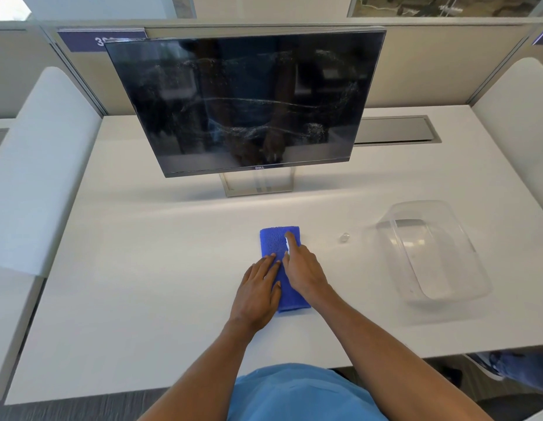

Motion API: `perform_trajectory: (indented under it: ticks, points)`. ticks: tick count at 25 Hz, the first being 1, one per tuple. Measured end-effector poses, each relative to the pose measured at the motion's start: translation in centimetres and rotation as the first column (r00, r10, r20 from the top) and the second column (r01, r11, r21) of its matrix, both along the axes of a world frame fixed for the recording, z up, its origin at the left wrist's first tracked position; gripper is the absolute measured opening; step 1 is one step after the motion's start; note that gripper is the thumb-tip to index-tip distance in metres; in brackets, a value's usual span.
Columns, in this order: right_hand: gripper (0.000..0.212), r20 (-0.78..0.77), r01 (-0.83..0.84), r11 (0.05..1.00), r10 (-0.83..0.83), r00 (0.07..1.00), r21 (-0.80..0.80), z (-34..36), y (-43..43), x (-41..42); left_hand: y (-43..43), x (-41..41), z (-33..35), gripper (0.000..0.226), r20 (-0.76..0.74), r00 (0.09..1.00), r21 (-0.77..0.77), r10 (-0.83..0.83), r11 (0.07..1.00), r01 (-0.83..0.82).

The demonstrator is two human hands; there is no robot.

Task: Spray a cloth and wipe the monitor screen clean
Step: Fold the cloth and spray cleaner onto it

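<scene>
Across the white desk [142,268], the monitor [233,101] is showing smears and streaks and is looking unwiped. The clear tub [431,253] is lying off to the right. The blue cloth [276,238] is lying folded before the person. The left hand [258,287] is pressing it flat, fingers straight. The right hand [303,268] is curling round a small white sprayer [286,246], forefinger on top. Spraying step, I'd say. Next comes lifting the dampened cloth to the screen.

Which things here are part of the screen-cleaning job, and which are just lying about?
Job: streaked monitor, blue cloth, left hand resting on it, right hand holding a small white item.
Lying about: clear plastic tub, small clear cap.
</scene>
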State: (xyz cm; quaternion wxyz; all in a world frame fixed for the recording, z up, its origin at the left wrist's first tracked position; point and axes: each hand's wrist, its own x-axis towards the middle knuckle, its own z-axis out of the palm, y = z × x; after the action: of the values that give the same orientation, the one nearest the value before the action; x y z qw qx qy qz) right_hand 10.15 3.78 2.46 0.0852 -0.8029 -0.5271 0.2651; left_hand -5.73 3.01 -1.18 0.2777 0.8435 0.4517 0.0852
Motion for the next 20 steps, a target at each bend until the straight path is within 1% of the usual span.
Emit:
perform_trajectory:
  ticks: [4,8,13,16,20]
  points:
    - [0.056,0.005,-0.003,1.000,0.003,1.000,0.027,0.0,-0.2,-0.3,0.0,0.0,0.0,0.056,0.003,1.000,-0.009,0.012,1.000,-0.012]
    - [0.054,0.050,-0.005,1.000,0.005,0.999,0.013,-0.1,-0.5,-0.1,-0.1,0.1,0.2,0.056,0.002,1.000,-0.024,0.020,1.000,-0.020]
    - [0.057,0.089,0.000,1.000,-0.002,0.996,0.021,-0.2,-0.8,-0.1,-0.2,0.3,0.3,0.056,0.002,1.000,-0.027,0.028,0.999,-0.028]
    - [0.054,0.083,-0.006,0.999,0.004,0.997,0.032,-0.2,-0.8,0.0,-0.3,0.4,0.2,0.056,0.001,0.999,-0.026,0.032,0.999,-0.032]
    - [0.052,0.041,0.027,0.998,-0.029,0.999,0.055,-0.1,-1.2,0.1,-0.3,0.4,0.2,0.056,0.005,0.999,-0.016,0.036,0.999,-0.035]
